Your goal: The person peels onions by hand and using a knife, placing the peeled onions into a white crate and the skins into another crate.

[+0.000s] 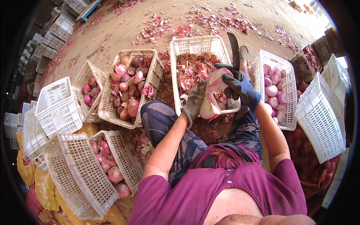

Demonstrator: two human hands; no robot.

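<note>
A large red onion (211, 108), partly peeled and pale at its cut face, is held over the near end of a white plastic crate (197, 42) with dry onion skins (194, 70). My left hand (195, 98), in a grey knit glove, grips its left side. My right hand (242, 87), in a blue and dark glove, holds a knife with a dark curved blade (234, 47) pointing away from me, its fingers also touching the onion's upper part. How the upper and lower pale parts of the onion join is unclear.
Unpeeled red onions fill a crate (102, 104) at left; peeled ones lie in a white crate (294, 112) at right. More crates (81, 171) stand at lower left, near yellow sacks (45, 185). Loose skins (213, 22) litter the floor ahead.
</note>
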